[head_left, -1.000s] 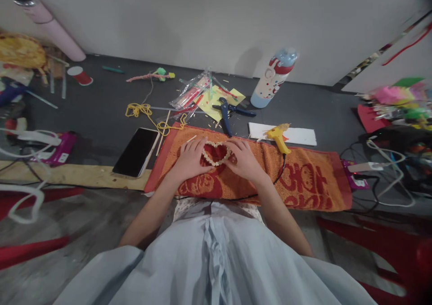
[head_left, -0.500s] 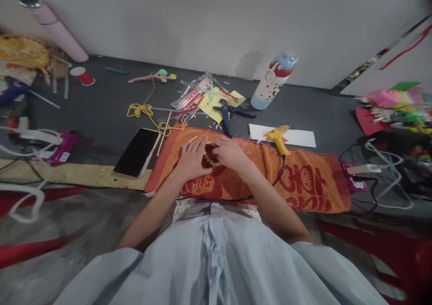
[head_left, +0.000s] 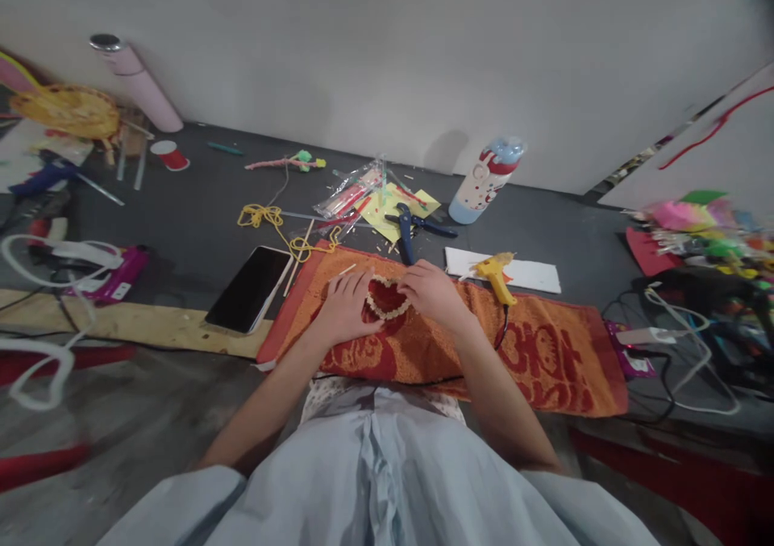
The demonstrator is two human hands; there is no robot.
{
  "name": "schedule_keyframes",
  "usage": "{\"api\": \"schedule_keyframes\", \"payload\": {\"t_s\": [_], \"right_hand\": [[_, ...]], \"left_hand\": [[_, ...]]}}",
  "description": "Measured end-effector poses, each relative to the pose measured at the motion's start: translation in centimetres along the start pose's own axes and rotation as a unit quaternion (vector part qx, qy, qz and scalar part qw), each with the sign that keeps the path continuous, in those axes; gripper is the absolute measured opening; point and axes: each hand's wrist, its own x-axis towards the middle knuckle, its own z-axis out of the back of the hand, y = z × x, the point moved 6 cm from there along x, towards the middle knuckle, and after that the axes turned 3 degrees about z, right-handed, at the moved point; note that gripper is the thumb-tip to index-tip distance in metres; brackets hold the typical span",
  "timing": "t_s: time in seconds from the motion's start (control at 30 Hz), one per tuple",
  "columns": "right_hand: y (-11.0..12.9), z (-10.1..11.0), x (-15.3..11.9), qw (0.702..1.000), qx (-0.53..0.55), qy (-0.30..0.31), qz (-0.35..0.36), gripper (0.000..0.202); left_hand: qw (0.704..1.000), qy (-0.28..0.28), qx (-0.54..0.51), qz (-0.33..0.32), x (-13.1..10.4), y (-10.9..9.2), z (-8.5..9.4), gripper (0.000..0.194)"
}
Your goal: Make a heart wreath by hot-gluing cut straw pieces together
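Note:
A small heart-shaped outline [head_left: 390, 314] of pale, beadlike pieces lies on an orange and red towel [head_left: 423, 360]. My left hand [head_left: 346, 308] curves around its left side, fingertips above and thumb below, holding that edge. At the upper right of the heart is my right hand [head_left: 434, 294], its thumb and fingers pinched together at the rim. Whatever sits between those fingertips is hidden. To the right, a yellow glue gun [head_left: 497, 278] rests across a white strip [head_left: 535, 273]. Dark blue cutters [head_left: 406, 235] lie just behind the towel.
A phone [head_left: 249, 288], a thin stick [head_left: 299, 257] and yellow cord [head_left: 263, 217] lie left of the towel. Behind are yellow paper [head_left: 378, 219], plastic packets [head_left: 351, 191] and an upright bottle [head_left: 487, 181]. The glue gun's cable [head_left: 501, 328] runs over the towel.
My right hand has shifted right from over the heart, so more of its outline shows. My left hand stays around the left side. The whole view has tilted slightly upward.

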Motion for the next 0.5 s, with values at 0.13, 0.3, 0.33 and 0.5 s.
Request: {"api": "schedule_keyframes", "payload": {"t_s": [0.13, 0.3, 0.33, 0.5], "right_hand": [[-2.4, 1.9, -1.9, 0.996, 0.010, -0.069, -0.055, 0.020], [-5.7, 3.1, -4.9, 0.984, 0.014, -0.111, -0.137, 0.020], [-6.4, 3.2, -5.5, 0.982, 0.016, -0.113, -0.152, 0.020], [-8.9, 3.7, -8.0, 0.967, 0.008, -0.129, -0.219, 0.019]], "left_hand": [[1.000, 0.011, -0.003, 0.004, 0.0, 0.0, 0.1, 0.095], [1.000, 0.024, -0.012, 0.014, -0.2, -0.1, 0.3, 0.094], [0.999, 0.027, -0.016, 0.017, -0.2, -0.1, 0.4, 0.094], [0.999, 0.002, -0.047, 0.023, 0.2, 0.5, 1.4, 0.080]]}}
